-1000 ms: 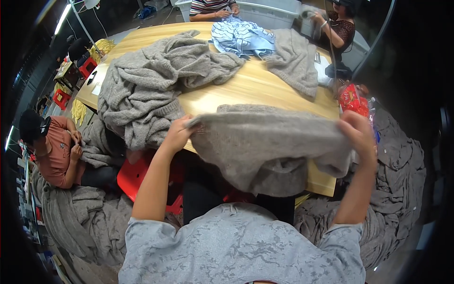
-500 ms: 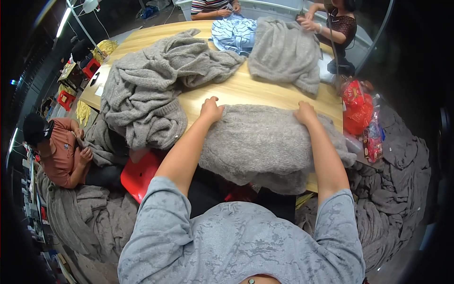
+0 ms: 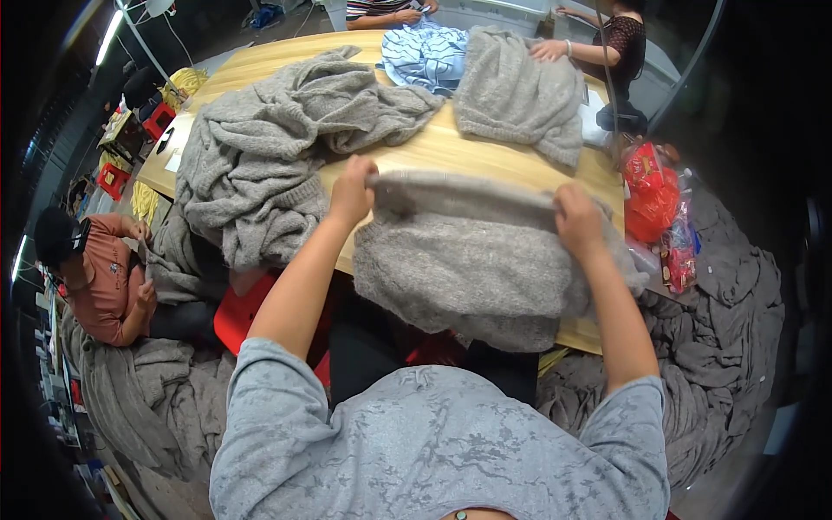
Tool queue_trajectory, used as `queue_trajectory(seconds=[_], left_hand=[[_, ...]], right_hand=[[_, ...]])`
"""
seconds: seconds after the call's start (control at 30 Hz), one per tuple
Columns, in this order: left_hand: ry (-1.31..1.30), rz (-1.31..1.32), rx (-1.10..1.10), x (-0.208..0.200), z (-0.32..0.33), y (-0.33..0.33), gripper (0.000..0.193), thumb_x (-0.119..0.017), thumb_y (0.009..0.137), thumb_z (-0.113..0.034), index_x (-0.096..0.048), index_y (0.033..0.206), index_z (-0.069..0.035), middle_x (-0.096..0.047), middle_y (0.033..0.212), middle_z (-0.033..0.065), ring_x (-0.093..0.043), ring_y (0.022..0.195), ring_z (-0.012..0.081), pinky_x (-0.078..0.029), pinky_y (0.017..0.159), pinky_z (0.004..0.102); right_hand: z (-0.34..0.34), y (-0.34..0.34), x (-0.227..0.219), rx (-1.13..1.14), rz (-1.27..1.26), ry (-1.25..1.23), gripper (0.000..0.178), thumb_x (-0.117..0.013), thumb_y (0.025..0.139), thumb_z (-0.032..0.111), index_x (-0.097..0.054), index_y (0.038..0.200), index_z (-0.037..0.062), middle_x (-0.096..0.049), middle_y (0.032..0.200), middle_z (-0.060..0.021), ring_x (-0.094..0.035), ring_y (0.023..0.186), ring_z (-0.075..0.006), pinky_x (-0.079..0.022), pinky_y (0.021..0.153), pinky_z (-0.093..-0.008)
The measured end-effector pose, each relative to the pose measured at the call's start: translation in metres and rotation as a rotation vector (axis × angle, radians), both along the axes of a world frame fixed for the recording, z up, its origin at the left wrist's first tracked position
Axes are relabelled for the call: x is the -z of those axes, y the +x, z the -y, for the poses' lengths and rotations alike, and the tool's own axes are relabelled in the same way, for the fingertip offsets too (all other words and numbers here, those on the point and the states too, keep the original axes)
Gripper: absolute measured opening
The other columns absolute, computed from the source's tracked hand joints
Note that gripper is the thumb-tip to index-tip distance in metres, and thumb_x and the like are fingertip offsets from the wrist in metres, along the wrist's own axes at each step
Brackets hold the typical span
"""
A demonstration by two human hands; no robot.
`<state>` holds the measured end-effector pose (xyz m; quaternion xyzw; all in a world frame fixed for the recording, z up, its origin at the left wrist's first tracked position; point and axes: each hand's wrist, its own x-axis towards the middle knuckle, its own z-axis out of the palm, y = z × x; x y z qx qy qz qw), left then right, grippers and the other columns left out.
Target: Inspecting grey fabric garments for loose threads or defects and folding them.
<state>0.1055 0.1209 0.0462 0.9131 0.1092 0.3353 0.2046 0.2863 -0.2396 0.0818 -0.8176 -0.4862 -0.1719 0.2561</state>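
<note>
The left hand (image 3: 351,192) and right hand (image 3: 579,222) are each closed on the far edge of a grey knitted sweater (image 3: 477,260) lying across the near side of the wooden desk (image 3: 451,147), its lower part hanging over the edge. It looks soft, limp and fairly bulky, likely to sag and stretch, so pinching both corners of one edge suits it.

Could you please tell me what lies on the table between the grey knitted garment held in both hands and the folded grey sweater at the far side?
In the head view, only bare wooden tabletop separates the held grey knitted garment from the folded grey sweater.
</note>
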Motion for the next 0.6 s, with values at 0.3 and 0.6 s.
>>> queue_trajectory(seconds=[0.3,0.6], left_hand=[[-0.003,-0.074,0.254,-0.016,0.098,-0.030,0.025,-0.052,0.069,0.005,-0.059,0.093,-0.001,-0.056,0.098,0.0162,-0.051,0.096,0.0340,-0.041,0.085,0.0389],[-0.283,-0.440,0.366,0.006,0.148,0.018,0.030,-0.068,0.071,-0.024,-0.060,0.087,0.000,-0.060,0.084,0.0184,-0.057,0.079,0.0335,-0.045,0.070,0.0381]], right_hand=[[-0.013,-0.080,0.013,0.071,-0.166,0.160,0.017,-0.050,0.068,-0.004,-0.055,0.083,0.0010,-0.056,0.094,-0.0153,-0.051,0.092,-0.0333,-0.041,0.080,-0.0384],[-0.044,-0.121,0.056,0.172,-0.290,0.226,0.027,-0.064,0.069,0.008,-0.057,0.094,0.0019,-0.055,0.096,-0.0129,-0.050,0.094,-0.0314,-0.041,0.082,-0.0375]])
